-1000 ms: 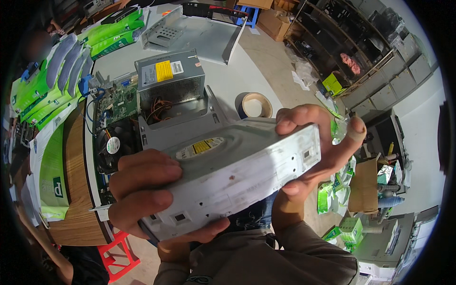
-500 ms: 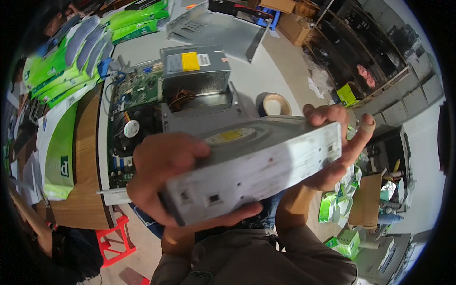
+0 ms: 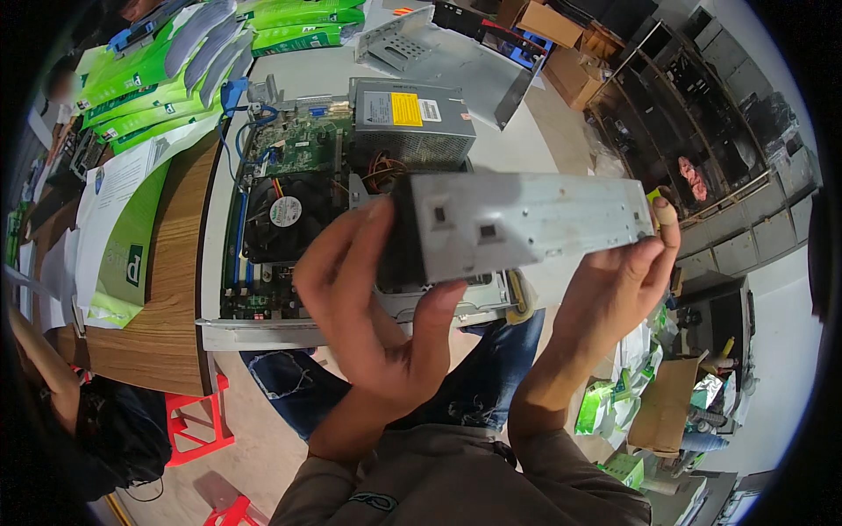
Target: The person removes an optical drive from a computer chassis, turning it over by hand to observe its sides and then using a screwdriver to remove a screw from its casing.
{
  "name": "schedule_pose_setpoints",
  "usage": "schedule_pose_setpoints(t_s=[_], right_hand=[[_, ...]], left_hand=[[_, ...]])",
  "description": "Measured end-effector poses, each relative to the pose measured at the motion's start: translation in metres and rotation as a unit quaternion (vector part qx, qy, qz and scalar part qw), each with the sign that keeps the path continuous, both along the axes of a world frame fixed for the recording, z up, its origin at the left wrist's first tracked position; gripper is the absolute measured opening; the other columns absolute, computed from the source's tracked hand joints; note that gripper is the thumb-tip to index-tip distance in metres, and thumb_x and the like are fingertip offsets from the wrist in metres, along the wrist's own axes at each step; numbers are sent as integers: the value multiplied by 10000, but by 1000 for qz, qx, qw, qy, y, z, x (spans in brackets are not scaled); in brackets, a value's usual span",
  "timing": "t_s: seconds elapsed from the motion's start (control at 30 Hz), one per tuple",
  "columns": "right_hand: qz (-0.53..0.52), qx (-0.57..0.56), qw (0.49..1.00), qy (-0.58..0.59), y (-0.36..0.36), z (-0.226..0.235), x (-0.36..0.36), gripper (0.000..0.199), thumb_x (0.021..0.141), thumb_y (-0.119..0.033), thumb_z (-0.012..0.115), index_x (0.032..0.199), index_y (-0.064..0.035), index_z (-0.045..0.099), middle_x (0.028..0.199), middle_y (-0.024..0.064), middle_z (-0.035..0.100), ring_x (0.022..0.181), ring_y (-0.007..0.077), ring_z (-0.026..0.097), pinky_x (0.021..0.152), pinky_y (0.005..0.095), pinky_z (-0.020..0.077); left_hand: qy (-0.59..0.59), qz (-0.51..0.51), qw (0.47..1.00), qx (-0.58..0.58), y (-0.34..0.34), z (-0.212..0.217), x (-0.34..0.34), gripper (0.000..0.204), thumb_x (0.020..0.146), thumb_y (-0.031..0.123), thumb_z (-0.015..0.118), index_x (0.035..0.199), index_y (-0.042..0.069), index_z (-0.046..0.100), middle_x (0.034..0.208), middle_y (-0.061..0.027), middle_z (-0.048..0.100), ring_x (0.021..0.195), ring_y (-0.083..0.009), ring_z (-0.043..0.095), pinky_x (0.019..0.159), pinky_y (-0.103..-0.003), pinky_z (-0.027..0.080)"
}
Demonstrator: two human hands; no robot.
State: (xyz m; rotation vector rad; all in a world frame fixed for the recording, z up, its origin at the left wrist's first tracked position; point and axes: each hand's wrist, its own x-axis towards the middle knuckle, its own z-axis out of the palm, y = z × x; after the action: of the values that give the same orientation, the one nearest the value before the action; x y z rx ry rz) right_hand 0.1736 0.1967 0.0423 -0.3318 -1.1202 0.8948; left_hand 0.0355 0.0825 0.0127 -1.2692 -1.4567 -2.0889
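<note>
Held item: one metal drive, silver with a black end, raised in the air over the near right part of the computer case; I see its long side toward me.
Left hand: half curled, thumb spread from the fingers; loose hold, fingertips at the black end, thumb tip at the lower edge.
Right hand: closed on the drive's other end, thumb at the lower corner, one finger jutting past; remaining fingers mostly hidden from me.
Computer case: open, along the white table's near edge; contains fan, green circuit board and power supply.
Metal panel: toward the white table's far edge.
Green packages: stacked toward the far left corner.
</note>
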Motion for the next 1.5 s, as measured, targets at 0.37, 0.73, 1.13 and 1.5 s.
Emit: schedule_pose_setpoints(t_s=[0.37, 0.73, 1.13, 1.5], right_hand=[[-82, -33, 996, -1, -13, -8, -11, 366, 986, -47, 614, 1338, -29, 517, 1192, 71, 617, 1042, 121, 591, 843, 265, 494], [26, -88, 996, 24, 14, 0, -1, 479, 1060, -287, 469, 1428, 20, 446, 1276, 181, 613, 1212, 309, 588, 1076, 455, 437], [344, 63, 937, -1, 29, 4, -9, 662, 966, -463, 504, 1420, 11, 424, 1119, 224, 606, 1233, 373, 486, 1201, 541, 175], [339, 36, 934, -104, 40, 15, -28, 607, 859, -154, 602, 1414, 37, 448, 1425, 275, 504, 1388, 350, 437, 1199, 441, 215]], left_hand=[[2, -30, 1000, 1, 3, -6, 1, 537, 905, 117, 657, 1376, -103, 519, 1393, -288, 455, 1240, -389, 511, 1049, -433, 418], [-178, -158, 971, -34, 0, 7, -6, 647, 1047, 437, 356, 1415, -80, 481, 1324, -222, 531, 1256, -307, 502, 1087, -388, 349], [-60, -281, 953, 96, -1, 32, -35, 430, 1026, 363, 430, 975, -26, 605, 948, -145, 605, 983, -248, 548, 972, -371, 402], [-312, -299, 886, -168, 12, 67, -56, 444, 946, 209, 605, 1347, 25, 561, 1346, -103, 564, 1239, -174, 504, 1050, -280, 378]])
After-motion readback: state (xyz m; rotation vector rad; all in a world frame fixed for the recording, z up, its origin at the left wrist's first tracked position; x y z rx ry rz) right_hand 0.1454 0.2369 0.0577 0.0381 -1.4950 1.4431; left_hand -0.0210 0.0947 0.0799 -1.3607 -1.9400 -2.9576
